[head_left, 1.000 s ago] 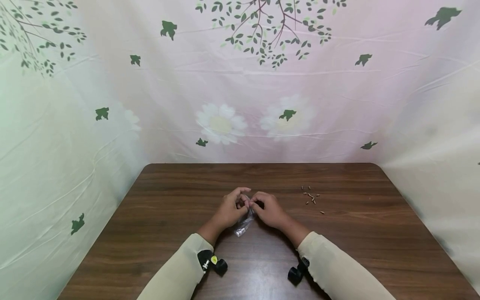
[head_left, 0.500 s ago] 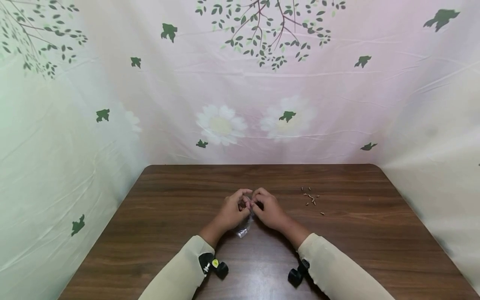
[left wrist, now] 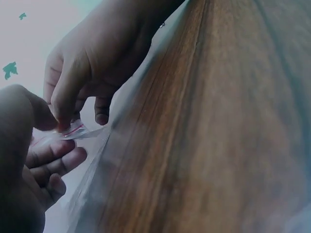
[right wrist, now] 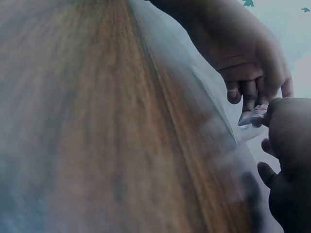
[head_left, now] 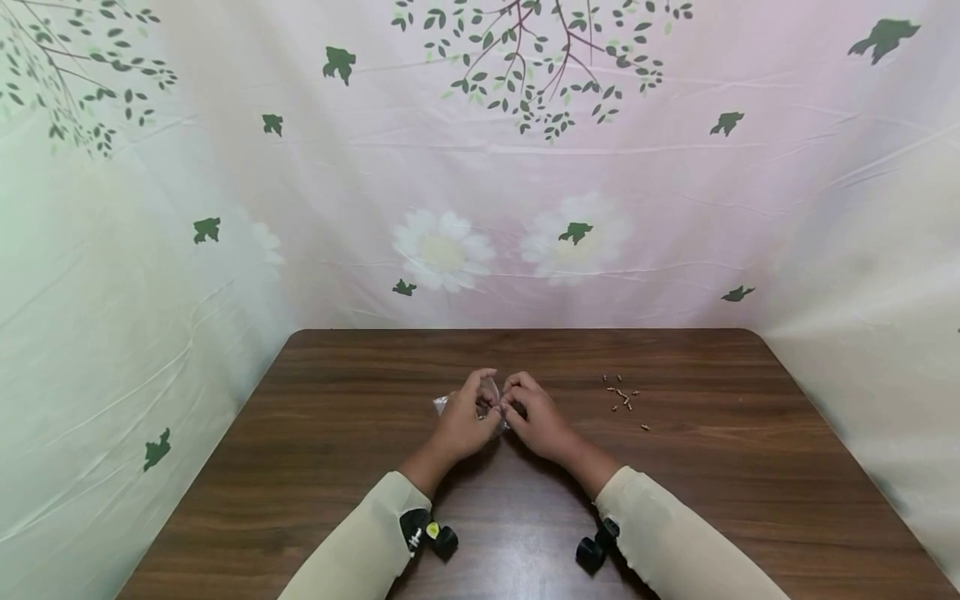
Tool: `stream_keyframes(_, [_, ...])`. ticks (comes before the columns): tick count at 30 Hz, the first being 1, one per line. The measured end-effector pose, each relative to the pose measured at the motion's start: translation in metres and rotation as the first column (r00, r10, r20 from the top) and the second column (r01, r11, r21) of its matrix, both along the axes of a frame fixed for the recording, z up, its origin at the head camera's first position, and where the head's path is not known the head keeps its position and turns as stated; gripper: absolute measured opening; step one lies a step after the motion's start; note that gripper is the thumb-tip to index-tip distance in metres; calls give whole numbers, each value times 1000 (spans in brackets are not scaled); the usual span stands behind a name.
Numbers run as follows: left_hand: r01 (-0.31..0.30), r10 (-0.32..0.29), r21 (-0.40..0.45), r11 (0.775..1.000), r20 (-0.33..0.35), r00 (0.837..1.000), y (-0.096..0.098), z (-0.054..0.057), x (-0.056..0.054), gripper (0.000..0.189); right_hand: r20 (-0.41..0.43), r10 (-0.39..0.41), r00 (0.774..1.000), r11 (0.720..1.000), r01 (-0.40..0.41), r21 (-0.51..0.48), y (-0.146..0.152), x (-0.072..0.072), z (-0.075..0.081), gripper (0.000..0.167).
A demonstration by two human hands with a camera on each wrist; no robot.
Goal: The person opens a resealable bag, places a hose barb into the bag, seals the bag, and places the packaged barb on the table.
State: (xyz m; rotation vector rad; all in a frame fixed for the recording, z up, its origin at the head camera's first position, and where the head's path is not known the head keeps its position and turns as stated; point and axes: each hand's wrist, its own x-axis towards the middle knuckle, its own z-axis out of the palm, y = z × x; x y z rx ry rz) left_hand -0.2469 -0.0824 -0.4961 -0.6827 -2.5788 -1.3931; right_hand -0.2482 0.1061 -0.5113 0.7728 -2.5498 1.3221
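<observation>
A small clear zip bag [left wrist: 75, 130] with a red line along its mouth is held between the two hands over the middle of the table. In the head view only a shiny corner of the bag [head_left: 440, 404] shows, left of the left hand [head_left: 463, 423]; the fingers hide most of the rest. Thumb and fingers of the left hand pinch one side of it. The right hand [head_left: 542, 423] pinches the mouth from the other side, its fingertips meeting the left ones. From the right wrist view, the bag's edge [right wrist: 252, 117] shows between the fingertips.
Several tiny brass-coloured metal pieces [head_left: 624, 397] lie scattered on the brown wooden table [head_left: 337, 450], right of the right hand. A printed cloth [head_left: 480, 183] hangs behind the table and at both sides. Each sleeve cuff carries a small black camera [head_left: 590, 554].
The bag's lower end, which hung below the hands toward the person, has swung away and now shows left of the left hand. Both hands stay nearly in place, still pinching.
</observation>
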Motion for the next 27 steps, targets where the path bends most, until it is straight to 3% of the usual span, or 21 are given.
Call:
stream_keyframes(8, [35,-32,70,997,-48,998,-5,-4,-4,51,25,-3,1000,999,4,-33,0,1,1,12])
stream_keyframes(13, [31,-29,133,991,-17,999,-5,-2,-5,61,57,-4,998,998,7,-58,0,-1,0,12])
stream_keyframes(21, [-31,24,152,988,49,999,-2,-2,-5,69,-20,9,1000,994,-12,-109,1,0,-1,14])
stream_keyframes(27, [-76,68,146,986,57,996,-2,-4,-5,64,-61,-19,998,998,15,-67,1,1,-1,16])
